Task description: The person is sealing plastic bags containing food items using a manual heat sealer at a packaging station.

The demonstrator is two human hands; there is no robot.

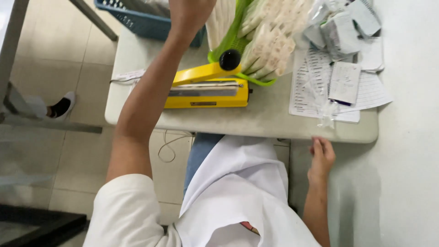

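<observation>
Left grip [190, 13] raised over the far edge of the table [256, 121], between a blue basket [146, 23] at the far left corner and a green basket [228, 43] beside it; fingers cut off by the top of the view, so cannot tell how far open or whether anything is held. Right grip [321, 155] low at the near edge of the table, toward the near right corner, fingers loosely extended and touching the rim, holding nothing. Between the two, near the middle of the table and toward its near edge, a yellow heat sealer [208, 91], lever lifted at a slant with its black knob [229, 59] up against the green basket; nothing visible lying across the sealing bar. Piled in the green basket and spilling over its rim, many clear packets of pale sticks [270, 41], stacked in rows; sealed or not, too small to tell. Along the right edge, printed paper sheets [366, 91] with loose small clear bags [327, 112] and folded slips on top, some reaching the near edge. Judging by this: a good stock of filled packets gathered already, sealer idle and open, no packet in hand on the right, empty bags lying unused on the papers. Below the near edge, a thin cord [169, 146] hanging in loops, and off to the left on the floor, another person's shoe [64, 105].
</observation>
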